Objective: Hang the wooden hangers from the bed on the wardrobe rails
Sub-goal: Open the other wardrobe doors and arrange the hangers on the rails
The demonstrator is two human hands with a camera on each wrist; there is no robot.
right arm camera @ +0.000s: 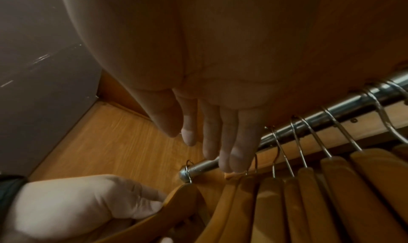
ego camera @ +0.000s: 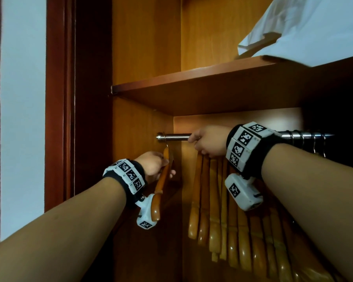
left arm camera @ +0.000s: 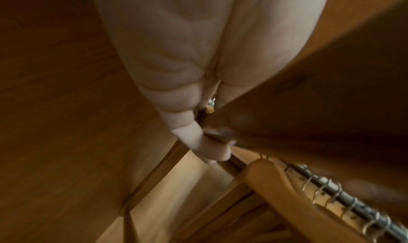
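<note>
Rigid, light, glossy wooden hanger (ego camera: 161, 180) at lower centre, hook on the rail (ego camera: 176, 137) end, gripped at its shoulder by left hand (ego camera: 152, 164); right hand (ego camera: 209, 140), fingers (right arm camera: 234, 142) straight, touching hung hangers (ego camera: 228, 216).

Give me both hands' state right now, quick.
Left hand: closed, grip on the glossy brown wooden hanger, its hook at the silver metal rail's end.
Right hand: open, straight fingers against the rail.
</note>
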